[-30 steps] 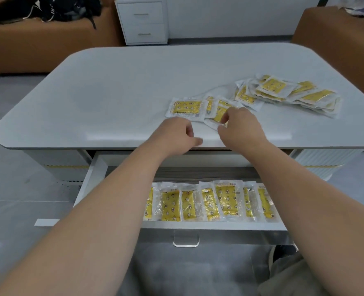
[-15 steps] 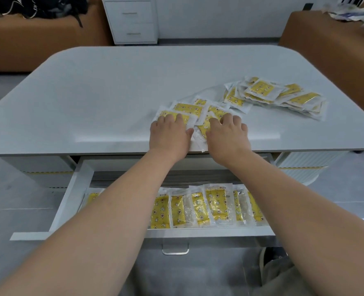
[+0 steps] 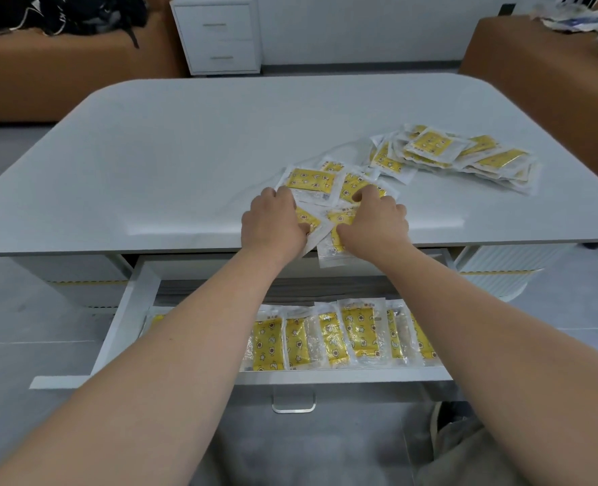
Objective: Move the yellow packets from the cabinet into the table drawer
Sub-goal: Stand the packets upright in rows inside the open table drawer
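A small cluster of yellow packets point(image 3: 311, 179) in clear wrappers lies at the near edge of the white table point(image 3: 185, 163). My left hand point(image 3: 273, 222) grips the left packets of the cluster, fingers curled over them. My right hand point(image 3: 374, 222) grips the right ones, and one packet point(image 3: 329, 254) hangs over the table edge. A larger heap of yellow packets point(image 3: 465, 156) sits farther right on the table. Below, the open table drawer point(image 3: 129, 317) holds a row of several packets point(image 3: 357, 331) standing side by side.
A white two-drawer cabinet point(image 3: 220, 33) stands against the back wall. Brown sofas flank it, the left one point(image 3: 62, 71) carrying a black bag point(image 3: 62, 12), the right one point(image 3: 542, 64) carrying papers. The drawer handle point(image 3: 293, 406) projects toward me.
Both hands have gone from lying on the packet cluster to curling round it, and they have dragged it to the table's near edge, so one packet overhangs. The camera has moved closer.
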`<state>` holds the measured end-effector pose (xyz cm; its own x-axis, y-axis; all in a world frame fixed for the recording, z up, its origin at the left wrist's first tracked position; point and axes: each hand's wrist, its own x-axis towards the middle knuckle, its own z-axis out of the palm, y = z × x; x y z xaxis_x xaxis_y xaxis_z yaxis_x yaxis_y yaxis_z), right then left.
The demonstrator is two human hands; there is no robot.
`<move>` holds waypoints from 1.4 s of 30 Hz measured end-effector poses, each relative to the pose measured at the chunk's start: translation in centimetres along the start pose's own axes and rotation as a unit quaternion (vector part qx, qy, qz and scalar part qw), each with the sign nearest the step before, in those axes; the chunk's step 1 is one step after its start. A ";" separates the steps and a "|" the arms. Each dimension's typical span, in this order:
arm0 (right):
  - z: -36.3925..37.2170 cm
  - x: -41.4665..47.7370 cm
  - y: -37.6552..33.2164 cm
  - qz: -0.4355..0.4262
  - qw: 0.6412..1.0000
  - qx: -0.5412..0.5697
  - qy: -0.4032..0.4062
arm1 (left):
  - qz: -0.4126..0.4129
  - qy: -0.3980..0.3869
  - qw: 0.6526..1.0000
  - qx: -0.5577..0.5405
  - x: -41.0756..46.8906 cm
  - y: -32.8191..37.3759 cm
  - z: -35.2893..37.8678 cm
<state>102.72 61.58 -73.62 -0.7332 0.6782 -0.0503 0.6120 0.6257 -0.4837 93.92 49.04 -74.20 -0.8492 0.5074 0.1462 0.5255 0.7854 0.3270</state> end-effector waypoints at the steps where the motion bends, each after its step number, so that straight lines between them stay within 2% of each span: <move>1: -0.1 0.0 -0.1 0.015 1.000 0.027 -0.003 | -0.016 -0.005 1.000 -0.004 0.0 -0.1 0.0; 6: -0.4 -0.5 -0.4 0.029 0.986 0.166 -0.007 | -0.078 -0.037 0.996 0.016 0.2 -1.1 -0.2; 11: -0.3 -0.8 -1.2 0.003 0.971 0.237 0.006 | -0.072 -0.007 0.997 -0.012 -0.3 -1.3 -1.0; 15: -0.2 -1.4 -2.0 0.000 0.966 0.258 -0.025 | -0.029 -0.030 0.997 -0.059 -0.7 -1.8 -1.9; 19: 0.5 -2.0 -2.9 -0.052 0.968 0.242 -0.028 | -0.099 -0.060 0.981 -0.156 -0.6 -4.0 -3.0; 23: 1.3 -3.2 -4.2 -0.144 0.965 0.202 -0.080 | -0.133 -0.057 0.965 -0.218 -0.7 -7.2 -4.7; 29: 3.3 -5.5 -6.9 -0.228 0.946 0.099 -0.207 | -0.112 -0.141 0.972 -0.152 -2.2 -13.6 -7.7; 32: 6.2 -6.8 -7.8 -0.209 0.941 0.066 -0.256 | -0.098 -0.200 0.971 -0.088 -3.8 -15.9 -7.7; 38: 12.0 -7.5 -7.5 -0.089 0.945 0.093 -0.302 | -0.083 -0.285 0.954 -0.043 -5.6 -17.3 -6.0; 42: 14.1 -7.8 -7.4 -0.107 0.943 0.050 -0.312 | -0.063 -0.302 0.951 -0.029 -6.0 -17.8 -5.7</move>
<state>99.72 46.22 -81.92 -0.8875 0.1624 -0.4311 0.4219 0.6625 -0.6189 89.40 29.98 -75.63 -0.7123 0.5353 -0.4539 0.4024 0.8414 0.3607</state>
